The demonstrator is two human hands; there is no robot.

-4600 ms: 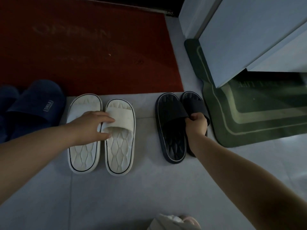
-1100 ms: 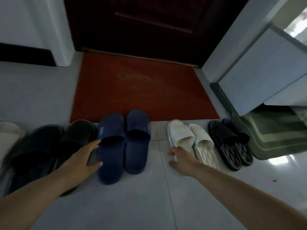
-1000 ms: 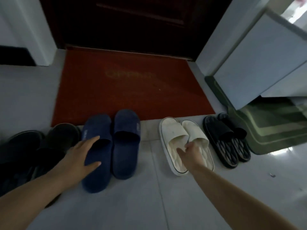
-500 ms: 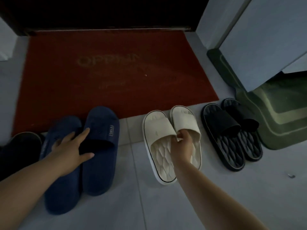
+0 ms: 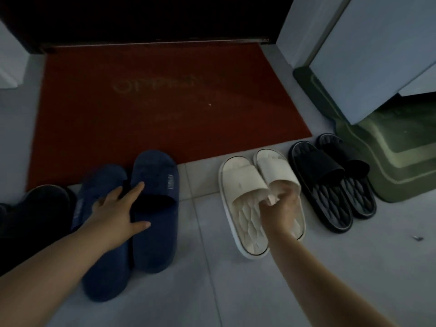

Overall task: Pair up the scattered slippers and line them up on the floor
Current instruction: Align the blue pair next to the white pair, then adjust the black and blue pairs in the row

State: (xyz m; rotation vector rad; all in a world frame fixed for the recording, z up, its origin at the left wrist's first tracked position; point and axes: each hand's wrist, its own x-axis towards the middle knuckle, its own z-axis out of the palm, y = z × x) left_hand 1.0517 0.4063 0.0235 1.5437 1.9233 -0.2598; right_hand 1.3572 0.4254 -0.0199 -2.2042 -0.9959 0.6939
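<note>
Two navy slippers [image 5: 154, 230] lie side by side on the grey floor; the left one sits nearer to me than the right one. My left hand [image 5: 118, 210] rests flat across both, fingers spread. A white pair [image 5: 244, 185] lies to their right. My right hand [image 5: 279, 206] pinches the rear edge of the right white slipper's strap [image 5: 276, 172]. A black pair [image 5: 330, 185] stands further right, toes toward the mat. A dark slipper [image 5: 40, 206] shows at the left edge.
A red doormat [image 5: 153, 102] lies in front of a dark door, just beyond the slippers' toes. A green mat [image 5: 401, 166] lies at the right under a pale cabinet [image 5: 368, 55]. Grey tiles [image 5: 224, 291] stretch toward me.
My view has dropped closer to the floor. The right hand went from the floor beside the white pair to its right slipper's strap. The left hand stayed on the navy pair.
</note>
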